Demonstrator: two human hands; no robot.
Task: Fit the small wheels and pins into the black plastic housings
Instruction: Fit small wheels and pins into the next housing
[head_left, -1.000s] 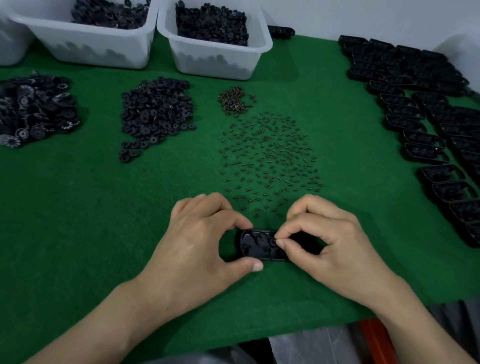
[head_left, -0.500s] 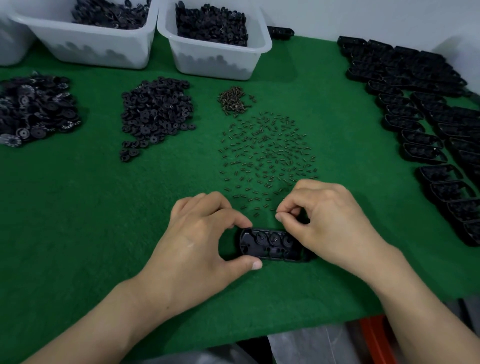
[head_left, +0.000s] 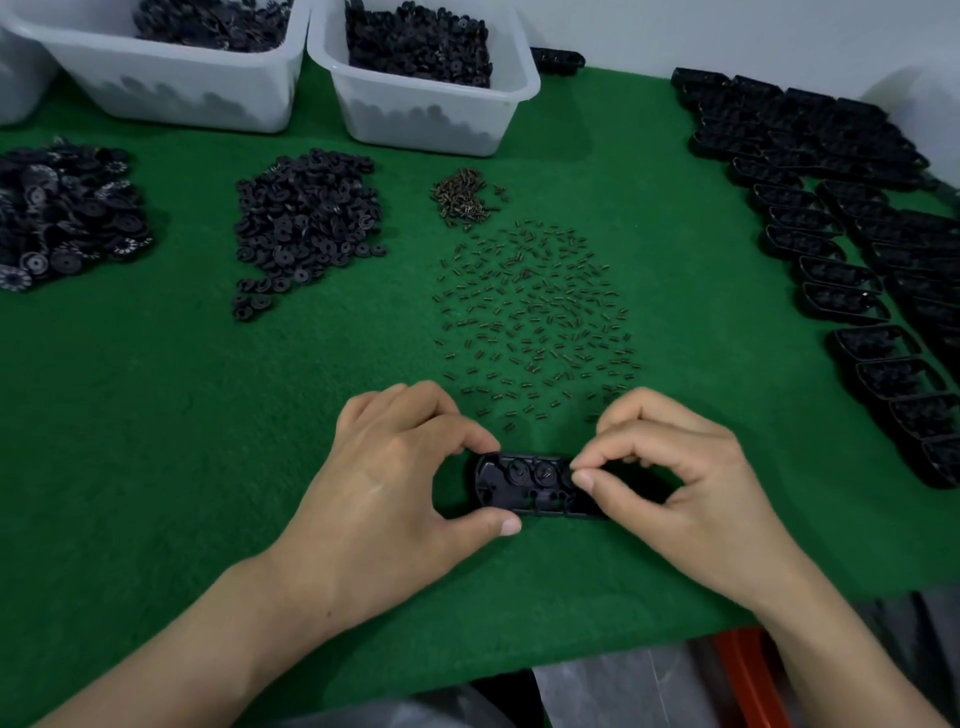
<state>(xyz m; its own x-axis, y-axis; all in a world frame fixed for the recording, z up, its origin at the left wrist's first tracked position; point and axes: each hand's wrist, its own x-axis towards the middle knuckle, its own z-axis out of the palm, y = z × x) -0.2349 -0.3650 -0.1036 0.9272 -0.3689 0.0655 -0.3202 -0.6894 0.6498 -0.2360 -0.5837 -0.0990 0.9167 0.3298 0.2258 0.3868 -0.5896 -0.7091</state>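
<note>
Green felt covers the surface (head_left: 156, 426), and near its front edge one black housing (head_left: 511, 491) lies flat between the person's hands. The left hand (head_left: 395, 493) pinches it, forefinger curled on the far rim and thumb pressed to the near rim, holding it steady. The right hand (head_left: 685, 499) has thumb and forefinger tips closed together over the housing's right end, the other fingers loosely curled behind. Whether a pin sits in that pinch cannot be told, as anything there is too small and hidden by the fingertips.

Two round seated wheels (head_left: 543, 470) show side by side along the housing's far side, so this unit looks partly filled. The step in hand is probably placing a part at the next seat to their right.

Much appears left. Just beyond the hands lies a wide scatter of loose pins (head_left: 535, 322), with a small brownish heap (head_left: 462, 200) past it. A pile of small wheels (head_left: 306, 223) lies to the left and a pile of larger toothed discs (head_left: 62, 213) at the far left. Two white tubs (head_left: 431, 124) at the back hold more black parts. Along the right edge run rows of other housings (head_left: 841, 270). Whether those are finished or waiting cannot be told from here, so the job seems somewhere in mid-run, with plenty of stock to go
</note>
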